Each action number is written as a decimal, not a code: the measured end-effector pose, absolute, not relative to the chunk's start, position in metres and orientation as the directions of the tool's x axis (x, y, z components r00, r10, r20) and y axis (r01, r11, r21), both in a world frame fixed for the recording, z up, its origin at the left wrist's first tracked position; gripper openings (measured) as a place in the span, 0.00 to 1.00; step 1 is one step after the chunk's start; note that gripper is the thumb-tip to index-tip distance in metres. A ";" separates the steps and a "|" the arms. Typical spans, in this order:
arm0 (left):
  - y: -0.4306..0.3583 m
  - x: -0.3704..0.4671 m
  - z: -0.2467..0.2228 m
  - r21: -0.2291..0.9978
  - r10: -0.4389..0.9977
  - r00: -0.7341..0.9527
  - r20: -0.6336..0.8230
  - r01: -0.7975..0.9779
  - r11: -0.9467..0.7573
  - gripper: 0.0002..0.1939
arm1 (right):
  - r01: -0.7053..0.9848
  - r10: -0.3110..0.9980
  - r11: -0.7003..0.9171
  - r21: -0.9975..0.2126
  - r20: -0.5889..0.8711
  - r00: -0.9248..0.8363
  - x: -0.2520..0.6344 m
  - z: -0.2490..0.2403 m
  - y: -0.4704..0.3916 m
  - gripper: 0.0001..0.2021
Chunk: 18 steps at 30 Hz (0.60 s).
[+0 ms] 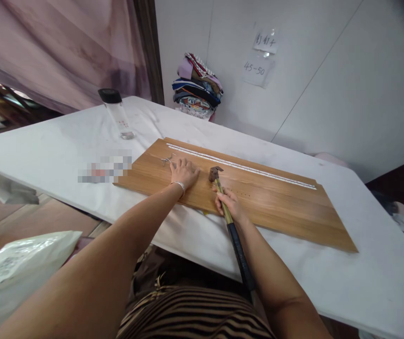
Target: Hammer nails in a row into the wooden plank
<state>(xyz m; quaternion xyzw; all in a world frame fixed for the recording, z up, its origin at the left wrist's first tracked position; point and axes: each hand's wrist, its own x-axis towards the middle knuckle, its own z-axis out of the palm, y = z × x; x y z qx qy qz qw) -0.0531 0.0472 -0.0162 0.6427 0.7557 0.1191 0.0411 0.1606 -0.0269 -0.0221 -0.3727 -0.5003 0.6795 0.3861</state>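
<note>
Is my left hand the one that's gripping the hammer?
No, the right hand grips the hammer, while the left hand rests on the wooden board.

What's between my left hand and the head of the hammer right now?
Just a short bare stretch of the wooden board lies between your left hand and the hammer head, as the head view shows.

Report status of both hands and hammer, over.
Right hand grips hammer, head over board. Left hand on board, beside nails. Clear bottle stands off board.
</note>
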 end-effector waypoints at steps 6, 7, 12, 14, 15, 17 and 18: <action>0.046 -0.053 -0.015 0.229 0.981 -0.171 0.086 0.962 0.148 0.28 | -0.159 0.897 -0.191 -0.969 -0.107 -0.429 0.161 -0.022 -0.026 0.24; 0.046 -0.053 -0.015 0.227 0.981 -0.173 0.086 0.962 0.150 0.28 | -0.157 0.895 -0.191 -0.969 -0.107 -0.433 0.161 -0.022 -0.026 0.24; 0.047 -0.053 -0.017 0.222 0.981 -0.169 0.094 0.964 0.145 0.28 | -0.153 0.891 -0.201 -0.968 -0.115 -0.440 0.161 -0.023 -0.026 0.24; 0.048 -0.053 -0.018 0.222 0.981 -0.169 0.097 0.964 0.144 0.28 | -0.165 0.895 -0.192 -0.967 -0.104 -0.434 0.161 -0.023 -0.026 0.24; 0.048 -0.054 -0.018 0.224 0.981 -0.168 0.099 0.964 0.143 0.28 | -0.167 0.896 -0.189 -0.968 -0.100 -0.432 0.161 -0.024 -0.026 0.24; 0.048 -0.054 -0.018 0.227 0.981 -0.167 0.100 0.964 0.141 0.28 | -0.163 0.894 -0.192 -0.968 -0.104 -0.435 0.161 -0.024 -0.026 0.24; 0.048 -0.054 -0.018 0.227 0.981 -0.166 0.098 0.964 0.141 0.28 | -0.159 0.892 -0.195 -0.968 -0.108 -0.439 0.161 -0.024 -0.026 0.24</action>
